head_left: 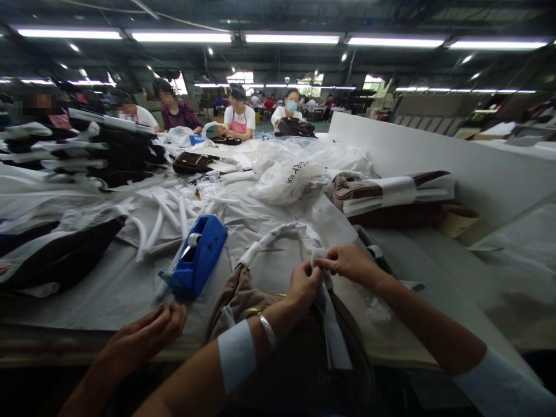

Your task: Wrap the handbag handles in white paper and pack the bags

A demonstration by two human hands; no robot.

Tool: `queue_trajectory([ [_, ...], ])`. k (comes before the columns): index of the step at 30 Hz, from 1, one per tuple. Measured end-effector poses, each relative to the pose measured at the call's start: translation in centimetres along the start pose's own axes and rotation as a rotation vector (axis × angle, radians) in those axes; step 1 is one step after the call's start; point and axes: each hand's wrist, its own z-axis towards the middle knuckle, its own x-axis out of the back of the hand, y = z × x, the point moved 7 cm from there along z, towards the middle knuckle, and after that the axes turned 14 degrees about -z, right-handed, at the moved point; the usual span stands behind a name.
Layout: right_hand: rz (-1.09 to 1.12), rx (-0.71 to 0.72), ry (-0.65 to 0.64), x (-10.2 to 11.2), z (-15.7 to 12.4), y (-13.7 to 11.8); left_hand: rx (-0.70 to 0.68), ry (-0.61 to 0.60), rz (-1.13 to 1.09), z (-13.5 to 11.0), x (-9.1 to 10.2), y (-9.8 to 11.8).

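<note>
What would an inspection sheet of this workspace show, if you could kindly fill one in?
Surface: pale, wrinkled covering.
Work items: brown bag with a wrapped handle.
Clutter: blue tape dispenser, white tubes, crumpled plastic, dark stack.
Hands: left hand and right hand pinch a white strip at the handle; a third hand shows lower left.
Cables: nothing seen near the hands.
Surroundings: co-workers opposite, white panel at right, ceiling lights above.

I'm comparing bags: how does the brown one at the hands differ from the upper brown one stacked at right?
The near bag has a white-wrapped handle arching up; the stacked bag lies flat, showing no raised handle. A broad white band crosses the stacked bag; a white strip hangs over the near bag. Both are brown.
</note>
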Motion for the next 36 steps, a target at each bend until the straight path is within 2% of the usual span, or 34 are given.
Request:
queue_trajectory([
  [5, -0.066, 0.042, 0.067, 0.1, 0.1, 0.5, -0.022, -0.004, 0.026, -0.1, -0.1, 0.2],
  [12, 0.032, 0.084, 0.045, -0.2, 0.2, 1.0, -0.013, -0.052, 0.03, -0.6, -0.6, 1.0],
  [14, 0.101, 0.123, 0.032, -0.2, -0.2, 0.9, -0.01, -0.06, 0.026, -0.6, -0.7, 1.2],
  [17, 0.297, 0.173, -0.06, -0.7, -0.9, 0.9, -0.017, -0.055, 0.022, -0.6, -0.7, 1.2],
  [19, 0.314, 0.167, -0.077, -0.8, -1.3, 1.0, -0.023, -0.064, 0.027, -0.6, -0.8, 1.1],
  [24, 0.138, 0.138, 0.008, -0.1, -1.5, 1.0, -0.037, -0.071, 0.064, -0.7, -0.7, 1.0],
  [30, 0.265, 0.078, -0.055, -0.5, -1.1, 1.6, -0.014, -0.058, 0.052, -0.8, -0.7, 1.1],
  [36, 0.419, 0.044, -0.067, -0.5, -1.6, 2.4, -0.001, -0.162, 0.037, -1.2, -1.4, 1.4],
])
